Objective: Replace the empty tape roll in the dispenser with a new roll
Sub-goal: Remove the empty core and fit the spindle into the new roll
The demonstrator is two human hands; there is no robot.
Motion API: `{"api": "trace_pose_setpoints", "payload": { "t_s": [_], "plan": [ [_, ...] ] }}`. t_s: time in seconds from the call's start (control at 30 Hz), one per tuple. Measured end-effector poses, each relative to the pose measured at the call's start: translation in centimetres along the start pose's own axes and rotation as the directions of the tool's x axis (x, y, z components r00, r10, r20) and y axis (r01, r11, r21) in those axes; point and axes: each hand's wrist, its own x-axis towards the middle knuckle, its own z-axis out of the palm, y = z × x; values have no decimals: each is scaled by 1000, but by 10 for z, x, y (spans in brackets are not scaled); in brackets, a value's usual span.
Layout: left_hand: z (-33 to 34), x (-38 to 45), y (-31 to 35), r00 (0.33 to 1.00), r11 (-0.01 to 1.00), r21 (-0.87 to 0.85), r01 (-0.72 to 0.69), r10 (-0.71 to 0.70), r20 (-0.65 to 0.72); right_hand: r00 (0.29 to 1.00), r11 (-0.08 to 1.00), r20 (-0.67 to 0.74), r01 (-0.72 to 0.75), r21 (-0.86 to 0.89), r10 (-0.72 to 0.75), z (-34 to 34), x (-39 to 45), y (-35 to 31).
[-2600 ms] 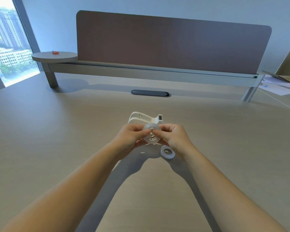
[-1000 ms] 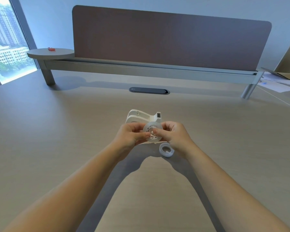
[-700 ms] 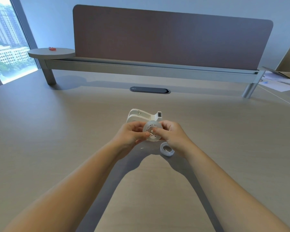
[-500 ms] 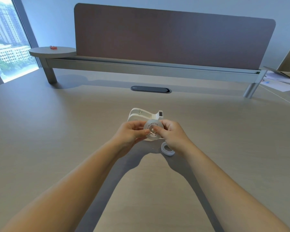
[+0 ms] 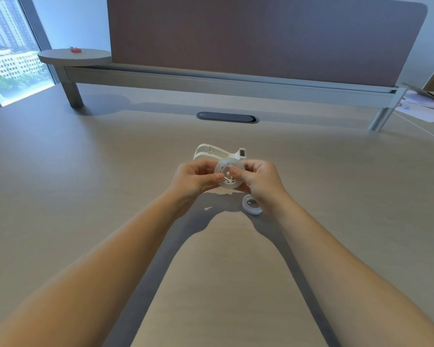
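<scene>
Above the desk's middle, both hands hold a translucent tape roll [image 5: 229, 176] with a white hub in its centre. My left hand [image 5: 195, 177] pinches its left edge. My right hand [image 5: 258, 178] grips its right side, thumb tip pressed on the hub. Just behind the hands, the white tape dispenser [image 5: 216, 153] lies on the desk with its cutter end pointing right; the hands cover its lower part. A small white ring, the empty core [image 5: 251, 204], lies flat on the desk under my right wrist.
The wooden desk [image 5: 85, 186] stretches wide on all sides. A dark cable grommet [image 5: 227, 117] sits behind the dispenser. A brown divider panel [image 5: 261, 38] on a metal rail closes the back. Papers [image 5: 421, 108] lie far right; a round shelf [image 5: 74, 56] stands at the back left.
The hands stay together on the roll above the desk, fingers shifting slightly on the hub. The dispenser and the empty core have not moved.
</scene>
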Motion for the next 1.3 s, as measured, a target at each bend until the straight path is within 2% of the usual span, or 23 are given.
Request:
{"api": "trace_pose_setpoints", "payload": {
  "t_s": [0.2, 0.33, 0.47, 0.63, 0.73, 0.87, 1.03, 1.3],
  "plan": [
    [-1, 4, 3, 1000, 996, 94, 11, -10, -8, 996, 982, 46, 78, -173, -71, -4, -2, -5],
    [0, 8, 12, 1000, 987, 160, -6, 7, -8, 994, 974, 36, 108, -201, -103, -2, 0, -6],
    [-3, 7, 12, 999, 989, 143, 33, -39, 33, 996, 980, 24, 92, -178, -89, -4, 2, -5],
    [-2, 5, 10, 997, 997, 66, 50, -53, 49, 997, 999, 78, -13, -31, 15, -6, 4, -5],
    [-1, 4, 10, 997, 998, 25, 63, -64, 54, 996, 999, 91, -8, -41, 11, -6, 4, -6],
    [0, 5, 10, 998, 996, 76, 47, -51, 47, 997, 999, 80, 22, -48, -18, -5, 2, -4],
    [2, 4, 8, 1000, 990, 138, 5, -10, 30, 1000, 999, 11, -21, -27, 21, -3, 4, 0],
    [7, 1, 3, 1000, 979, 203, -14, 10, 22, 999, 997, 12, -44, -56, 45, -3, 2, -1]
  ]
}}
